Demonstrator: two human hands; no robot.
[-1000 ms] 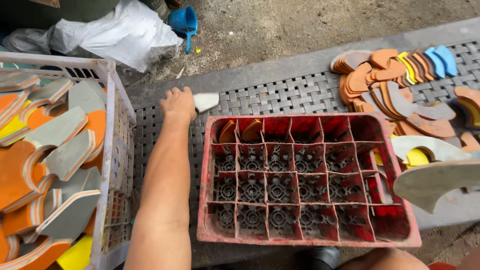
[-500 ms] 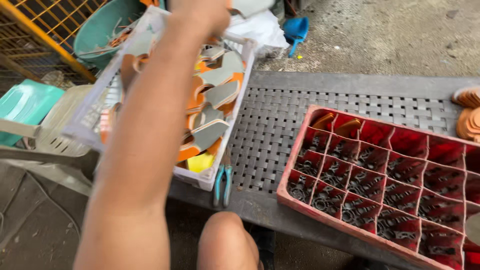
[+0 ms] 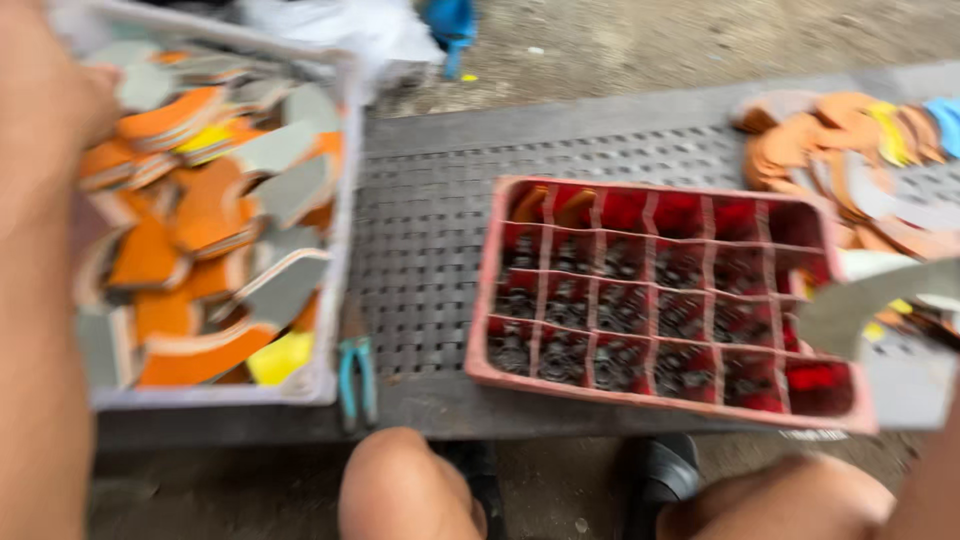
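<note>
The picture is blurred by motion. My left arm runs up the left edge, and my left hand (image 3: 62,105) is over the far left part of a white plastic crate (image 3: 340,200). I cannot make out whether its fingers hold anything. The crate is full of orange, grey and yellow curved flat pieces (image 3: 200,210). A red crate with many square compartments (image 3: 650,395) stands in the middle of the bench. A grey curved piece (image 3: 870,300) hovers over its right end. The hand holding that piece is outside the picture.
Both crates stand on a grey perforated bench (image 3: 430,230). Teal-handled pliers (image 3: 355,385) lie at its front edge beside the white crate. A heap of orange, yellow and blue flat pieces (image 3: 830,150) lies at the far right. My knees (image 3: 400,490) are below the bench.
The view has swung back to the right, so the red crate is central again. My left arm has shifted from the middle of the picture to its left edge, over the white crate.
</note>
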